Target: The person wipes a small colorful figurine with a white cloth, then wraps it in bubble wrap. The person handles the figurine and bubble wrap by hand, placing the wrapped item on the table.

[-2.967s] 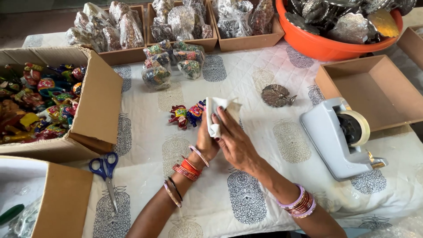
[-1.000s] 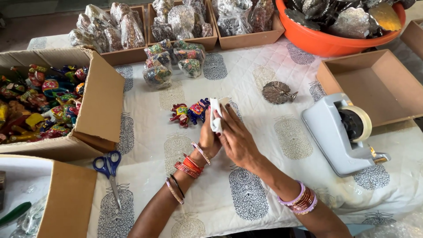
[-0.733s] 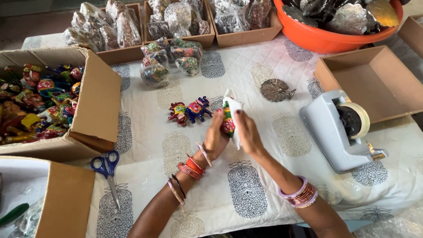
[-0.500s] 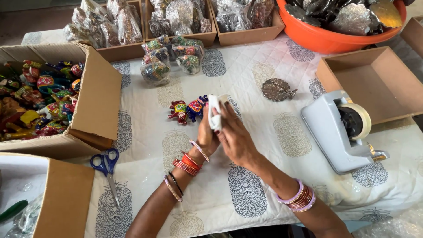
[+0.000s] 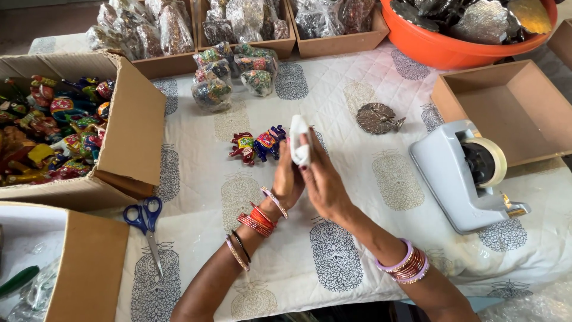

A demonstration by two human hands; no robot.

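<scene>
Holding a small white-wrapped bundle (image 5: pixel 299 141) upright over the middle of the bench (image 5: pixel 351 113), your left hand (image 5: pixel 288 180) and right hand (image 5: pixel 322 179) both close around it, palms facing each other, fingers pinching its lower half. Just beside the bundle, toward the left edge, two painted elephant figurines (image 5: pixel 257 145) stand on the cloth. A metal peacock piece (image 5: pixel 378 118) lies near, toward the far edge. Tape dispenser (image 5: pixel 465 176) sits by the right edge. Blue scissors (image 5: pixel 146 223) lie by the left edge, next to an open cardboard box (image 5: pixel 128 131) full of coloured figurines.
</scene>
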